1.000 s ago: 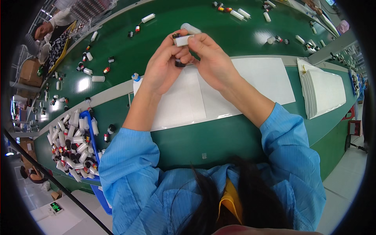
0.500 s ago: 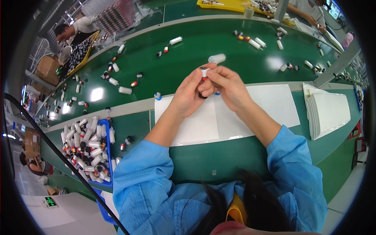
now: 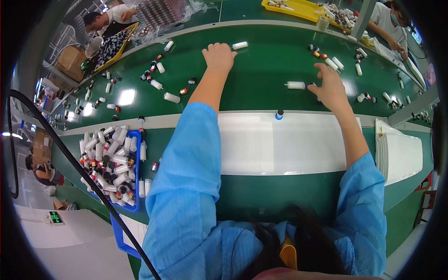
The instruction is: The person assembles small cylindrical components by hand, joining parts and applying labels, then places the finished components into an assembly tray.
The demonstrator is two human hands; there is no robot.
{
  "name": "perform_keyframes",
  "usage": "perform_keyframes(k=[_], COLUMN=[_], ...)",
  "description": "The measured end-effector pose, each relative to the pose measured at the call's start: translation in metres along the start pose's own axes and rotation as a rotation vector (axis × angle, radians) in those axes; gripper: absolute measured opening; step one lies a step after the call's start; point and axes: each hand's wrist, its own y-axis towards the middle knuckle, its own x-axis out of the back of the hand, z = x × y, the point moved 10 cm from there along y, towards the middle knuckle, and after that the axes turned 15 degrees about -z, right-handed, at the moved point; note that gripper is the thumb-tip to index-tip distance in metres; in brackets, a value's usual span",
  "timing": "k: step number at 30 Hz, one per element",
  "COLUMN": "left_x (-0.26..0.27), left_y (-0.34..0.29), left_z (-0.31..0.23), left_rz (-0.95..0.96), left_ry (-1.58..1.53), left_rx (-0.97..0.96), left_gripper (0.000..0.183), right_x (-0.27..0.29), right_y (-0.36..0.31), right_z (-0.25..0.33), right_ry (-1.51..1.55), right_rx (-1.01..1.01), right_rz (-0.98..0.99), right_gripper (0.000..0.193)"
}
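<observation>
My left hand (image 3: 219, 58) reaches over the green conveyor belt, its fingers curled down beside a white plastic cylinder (image 3: 240, 45). Whatever lies under those fingers is hidden. Further right, my right hand (image 3: 330, 88) hovers low over the belt with thumb and fingers apart. Close to its thumb are a small dark part (image 3: 311, 86) and another white cylinder (image 3: 295, 85) lying on its side. A small black-and-blue part (image 3: 279, 114) stands at the far edge of the white sheet (image 3: 308, 147) in front of me.
Left of me, a blue tray (image 3: 137, 170) is heaped with white cylinders having red and black parts. Similar pieces (image 3: 171, 97) lie scattered along the belt. Stacked white sheets (image 3: 403, 156) sit at right. A black cable (image 3: 58, 140) crosses the left side. Co-workers sit beyond the belt.
My hands have parted and moved forward over the belt, left hand to the left, right hand to the right. The small white, red and black piece between them no longer shows. The view has shifted.
</observation>
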Motion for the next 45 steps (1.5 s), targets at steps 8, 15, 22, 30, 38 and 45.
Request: perform_keyframes(k=[8,15,22,30,38,45], left_x=[-0.010,0.004,-0.004,0.003,0.056,0.080], left_y=[-0.009,-0.065,-0.059,-0.087,-0.128,-0.135], left_z=[-0.024,-0.011,-0.017,-0.016,-0.070,-0.100], left_rz=[0.186,0.230,0.169,0.708,0.775,0.702], left_ry=[0.097,0.034,-0.164,-1.113,-1.992,-2.117], left_rx=[-0.362,-0.400,-0.335,0.617,0.785,0.762], left_gripper=[0.026,0.021,0.015,0.019,0.025,0.026], right_x=[-0.042,-0.057,-0.061,-0.086,0.003,-0.049], right_y=[-0.128,-0.119,-0.123,-0.108,-0.081,-0.078], right_z=[0.102,0.105,0.123,0.107,0.066,0.065], right_ry=[0.424,0.266,-0.020,-0.095,1.100,1.740], right_rx=[0.580,0.537,0.700,0.445,-0.061,-0.505], right_rz=[0.152,0.255,0.215,0.641,0.094,0.225], right_gripper=[0.019,0.023,0.010,0.007,0.013,0.012])
